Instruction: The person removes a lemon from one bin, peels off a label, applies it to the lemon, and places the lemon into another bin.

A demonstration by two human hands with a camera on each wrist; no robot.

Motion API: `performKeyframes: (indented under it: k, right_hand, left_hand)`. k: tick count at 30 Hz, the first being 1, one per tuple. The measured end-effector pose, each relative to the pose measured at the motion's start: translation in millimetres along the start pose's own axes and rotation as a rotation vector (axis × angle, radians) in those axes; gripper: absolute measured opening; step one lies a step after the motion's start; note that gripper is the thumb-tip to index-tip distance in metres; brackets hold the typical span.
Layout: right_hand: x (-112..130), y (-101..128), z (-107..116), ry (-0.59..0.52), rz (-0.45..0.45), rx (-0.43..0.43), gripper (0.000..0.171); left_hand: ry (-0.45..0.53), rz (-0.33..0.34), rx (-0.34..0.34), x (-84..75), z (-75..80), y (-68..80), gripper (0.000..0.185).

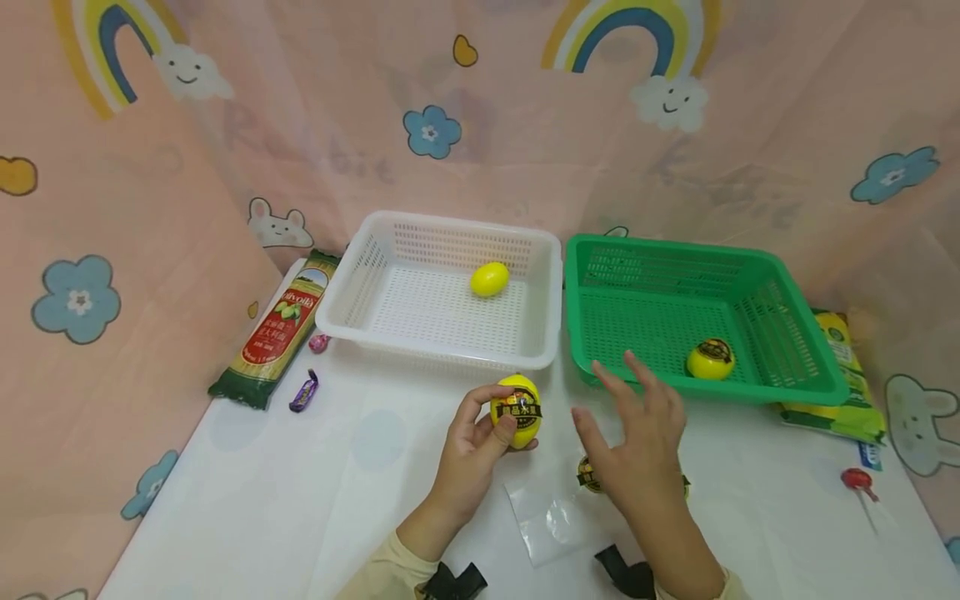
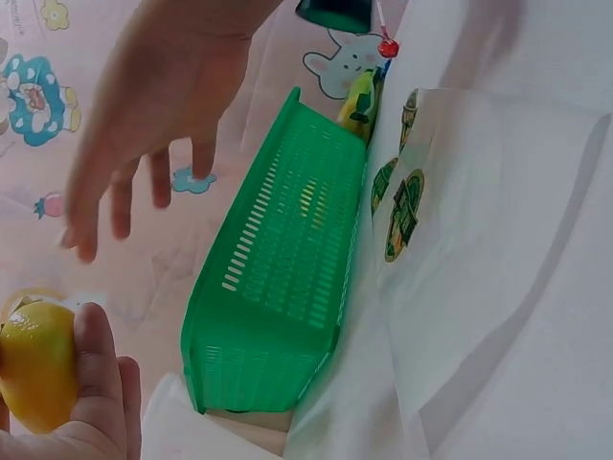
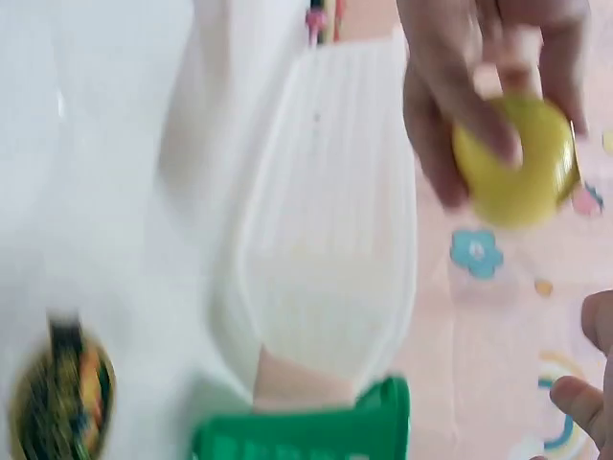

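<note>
Nearest, the right hand (image 1: 637,442) hovers spread wide, holding nothing, a green basket (image 1: 810,354) just beyond it; the left hand (image 1: 472,454) grips 1 labelled lemon (image 1: 516,410).

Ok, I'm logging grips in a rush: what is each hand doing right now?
Left hand: closed around a yellow lemon with a label.
Right hand: open, fingers spread, holding nothing.

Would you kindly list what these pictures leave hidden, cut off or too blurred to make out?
- Head view: the right hand covers most of a labelled item on the table; only dark edges show.
- Head view: the label on the lemon held by the left hand is too small to read.
- Right wrist view: motion blur smears the dark round object at bottom left.
- Left wrist view: the green basket wall screens its contents.
</note>
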State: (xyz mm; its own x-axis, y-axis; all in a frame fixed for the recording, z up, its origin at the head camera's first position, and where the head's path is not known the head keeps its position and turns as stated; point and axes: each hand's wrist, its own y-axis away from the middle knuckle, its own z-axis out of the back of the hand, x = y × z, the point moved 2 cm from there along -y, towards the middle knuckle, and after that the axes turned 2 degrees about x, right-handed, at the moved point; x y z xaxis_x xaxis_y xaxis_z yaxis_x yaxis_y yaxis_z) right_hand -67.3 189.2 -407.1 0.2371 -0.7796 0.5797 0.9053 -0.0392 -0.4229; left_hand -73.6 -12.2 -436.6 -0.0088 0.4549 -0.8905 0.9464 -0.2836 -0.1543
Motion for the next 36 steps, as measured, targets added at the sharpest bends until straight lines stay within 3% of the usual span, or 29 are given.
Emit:
performKeyframes:
  k: [7, 14, 18, 24, 29, 36]
  right_hand:
    - [-56, -17, 36, 0.049, -0.194, -0.112, 0.051]
    - [-114, -15, 58, 0.113, -0.441, -0.103, 0.055]
    - [-131, -12, 61, 0.105, -0.48, -0.114, 0.052]
    - [-138, -10, 62, 0.053, -0.461, -0.189, 0.04]
    - [-137, -13, 64, 0.028, -0.468, -0.201, 0.039]
    - [-134, -18, 61, 0.018, -0.489, -0.172, 0.041]
  left_hand:
    - [-0.007, 0.002, -0.002, 2.7, 0.6, -1.3, 0.042]
    - [-0.006, 0.018, -0.008, 3.1, -0.5, -3.6, 0.043]
    - [-0.01, 0.026, -0.01, 3.5, -0.6, -5.2, 0.043]
    - [-0.026, 0.056, 0.011, 4.0, -2.0, -12.8, 0.04]
    - [-0.028, 0.102, 0.039, -1.6, -16.6, -39.9, 0.037]
    - [-0.07, 0.165, 0.107, -9.5, -69.0, -112.1, 0.032]
